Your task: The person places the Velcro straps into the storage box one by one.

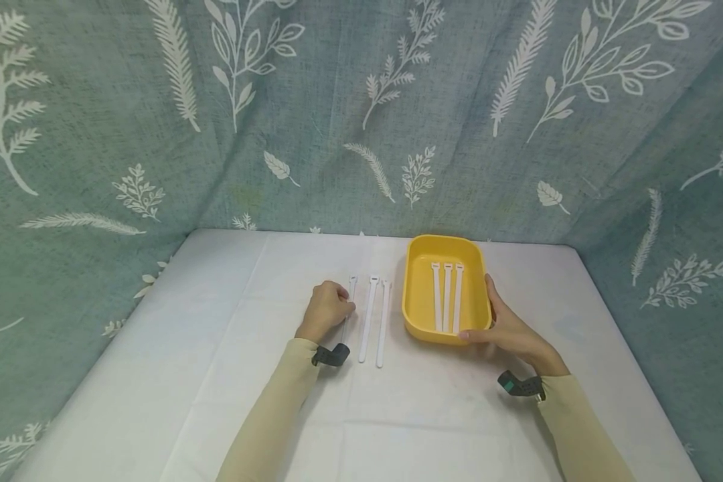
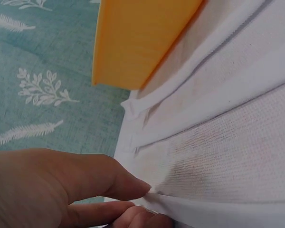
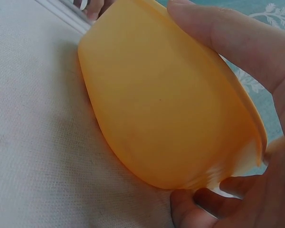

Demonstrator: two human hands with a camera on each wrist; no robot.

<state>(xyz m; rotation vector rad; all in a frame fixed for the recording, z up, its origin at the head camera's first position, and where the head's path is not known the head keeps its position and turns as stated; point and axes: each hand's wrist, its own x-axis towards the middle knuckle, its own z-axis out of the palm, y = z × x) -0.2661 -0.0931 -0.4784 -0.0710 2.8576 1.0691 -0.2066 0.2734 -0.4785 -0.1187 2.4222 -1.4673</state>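
My left hand [image 1: 327,309] pinches a white cable tie [image 1: 352,289] between thumb and fingers, the leftmost of three on the cloth; in the left wrist view the fingers [image 2: 128,190] hold its edge. Two more ties, a middle one [image 1: 369,318] and a right one [image 1: 383,324], lie just right of it. A yellow tray [image 1: 418,329] has three white ties [image 1: 447,298] side by side inside. My right hand [image 1: 506,331] grips the tray's right side, thumb on the near rim; the right wrist view shows its fingers curled against the wall [image 3: 166,104].
A white cloth [image 1: 229,375] covers the table. Green leaf-patterned fabric [image 1: 325,87] hangs behind the table and along both sides. The tray stands near the back edge, right of the loose ties.
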